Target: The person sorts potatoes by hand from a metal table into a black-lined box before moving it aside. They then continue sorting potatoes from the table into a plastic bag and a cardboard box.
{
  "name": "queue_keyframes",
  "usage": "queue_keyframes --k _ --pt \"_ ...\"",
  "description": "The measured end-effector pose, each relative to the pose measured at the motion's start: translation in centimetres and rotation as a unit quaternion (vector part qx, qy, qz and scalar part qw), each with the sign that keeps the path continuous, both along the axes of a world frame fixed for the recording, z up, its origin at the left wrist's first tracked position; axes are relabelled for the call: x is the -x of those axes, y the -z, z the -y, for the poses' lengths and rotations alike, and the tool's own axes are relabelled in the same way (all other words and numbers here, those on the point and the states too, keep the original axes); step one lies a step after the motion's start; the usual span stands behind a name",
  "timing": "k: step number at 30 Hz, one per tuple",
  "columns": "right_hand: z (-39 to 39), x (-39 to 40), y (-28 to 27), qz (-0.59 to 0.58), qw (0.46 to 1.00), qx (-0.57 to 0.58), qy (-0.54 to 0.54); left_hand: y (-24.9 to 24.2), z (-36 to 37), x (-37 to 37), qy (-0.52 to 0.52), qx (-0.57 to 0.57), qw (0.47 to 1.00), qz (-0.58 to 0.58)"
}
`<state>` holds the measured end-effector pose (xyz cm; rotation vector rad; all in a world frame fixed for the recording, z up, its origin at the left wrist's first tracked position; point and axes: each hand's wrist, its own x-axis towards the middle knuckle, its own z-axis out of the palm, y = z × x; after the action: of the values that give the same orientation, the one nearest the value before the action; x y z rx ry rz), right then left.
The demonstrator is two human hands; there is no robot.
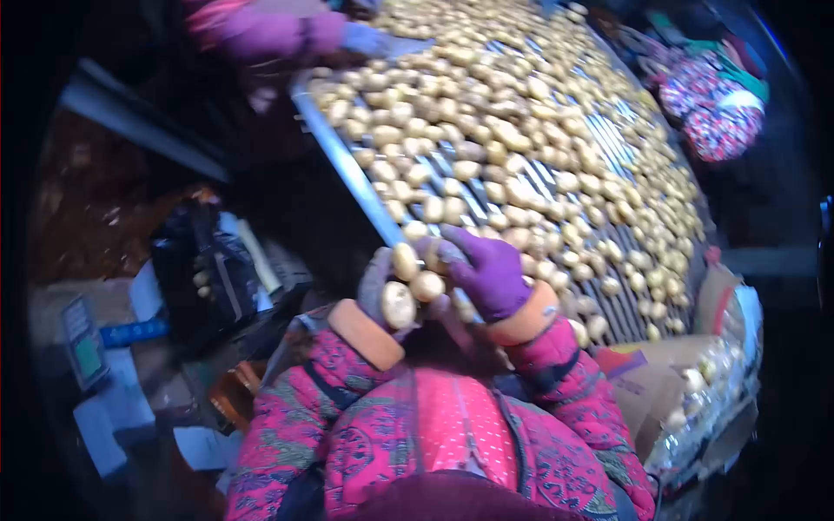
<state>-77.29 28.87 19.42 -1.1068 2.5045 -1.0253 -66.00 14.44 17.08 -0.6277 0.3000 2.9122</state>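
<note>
Metal slats peek through on this big table (347, 165), which is heaped with loose potatoes (512, 139). Dim room, cardboard box (647, 369) at the near right, another person's sleeve (269, 35) by the far left corner. Left hand (373, 282), gloved, is curled around a little bunch of held potatoes (399, 306) right at the near left edge. Right hand (491, 273), purple glove, is half closed against the bunch; can't tell if it's gripping one. The lowest is oval, long axis running roughly chest-to-table.
</note>
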Motion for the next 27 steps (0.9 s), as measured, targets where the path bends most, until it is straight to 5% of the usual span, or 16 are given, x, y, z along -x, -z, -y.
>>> queue_keyframes --k 1,3,6,9,11,13,15,17,21,23,25,27 --pt "1.8 -0.6 1.3 0.12 0.991 0.058 0.001 1.9 1.1 -2.1 -0.051 -0.109 0.992 -0.03" --pt "3.1 -2.0 0.1 0.354 0.924 0.147 0.021 2.0 2.7 -3.6 -0.071 -0.123 0.99 -0.025" --pt "2.4 -1.9 0.1 0.387 0.913 0.13 0.015 1.1 6.3 -6.3 -0.182 -0.219 0.95 -0.131" --pt "-0.9 -1.2 1.2 0.388 0.913 0.125 0.024 -0.9 12.7 -10.7 -0.304 -0.095 0.944 -0.088" --pt "-3.4 -1.4 0.8 0.414 0.899 0.132 0.049 0.1 18.9 -15.0 -0.29 -0.037 0.952 -0.094" --pt "-6.0 -1.4 0.7 0.285 0.956 0.02 0.065 2.3 26.8 -17.7 -0.098 -0.055 0.98 -0.165" --pt "-8.5 -0.8 1.8 0.046 0.995 -0.067 0.065 6.5 33.4 -21.9 -0.323 0.136 0.934 0.064" --pt "-10.0 0.8 2.3 -0.083 0.982 -0.062 0.158 8.6 36.3 -22.5 -0.365 0.246 0.873 0.207" --pt "-11.1 0.6 3.4 -0.137 0.952 -0.226 0.153 7.4 27.4 -10.7 -0.232 0.373 0.884 0.16" --pt "-11.0 -0.9 3.7 -0.13 0.949 -0.256 0.131 3.7 17.0 -2.6 -0.129 0.514 0.839 0.122" --pt "-11.7 -1.3 2.2 -0.033 0.967 -0.24 0.08 5.4 9.5 2.0 -0.07 0.73 0.673 -0.1" --pt "-12.5 0.0 1.3 0.015 0.979 -0.193 0.062 1.5 3.0 4.0 0.088 0.739 0.637 -0.202"
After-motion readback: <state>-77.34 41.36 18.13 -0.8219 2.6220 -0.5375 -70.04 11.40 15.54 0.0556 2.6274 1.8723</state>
